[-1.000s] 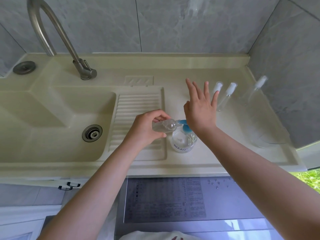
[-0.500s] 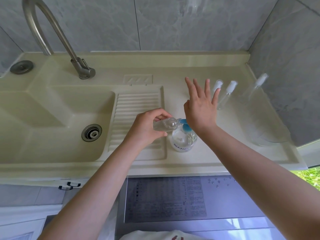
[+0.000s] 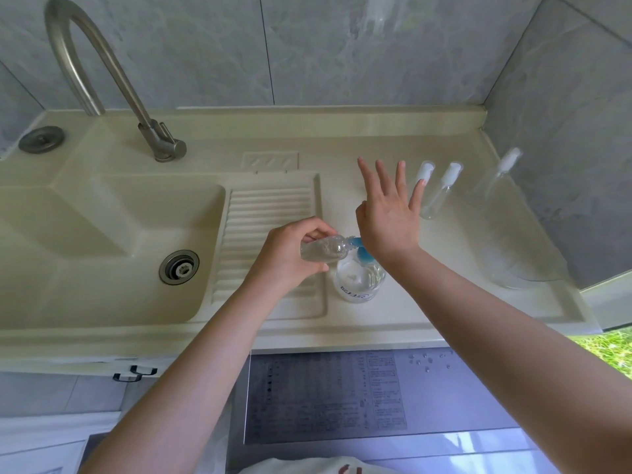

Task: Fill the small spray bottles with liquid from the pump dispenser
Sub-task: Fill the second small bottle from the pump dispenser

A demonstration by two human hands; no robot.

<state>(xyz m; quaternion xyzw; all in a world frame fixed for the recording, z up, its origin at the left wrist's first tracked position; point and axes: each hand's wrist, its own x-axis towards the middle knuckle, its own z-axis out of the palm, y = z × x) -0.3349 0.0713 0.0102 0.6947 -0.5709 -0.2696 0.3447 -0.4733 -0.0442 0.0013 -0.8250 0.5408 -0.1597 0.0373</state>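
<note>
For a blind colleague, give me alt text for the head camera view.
The left hand holds a small clear bottle sideways at the blue spout of a pump dispenser, which the open right hand presses, beside a sink.

Blue lettering on the clear round pump dispenser bottle (image 3: 359, 280) was too blurred to read; below it, the grey printed panel (image 3: 328, 395) carried illegible small print.

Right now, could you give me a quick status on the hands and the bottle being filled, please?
Left hand grips small spray bottle, tilted at blue pump spout. Right hand open, palm on pump dispenser. Nothing in the way.
</note>
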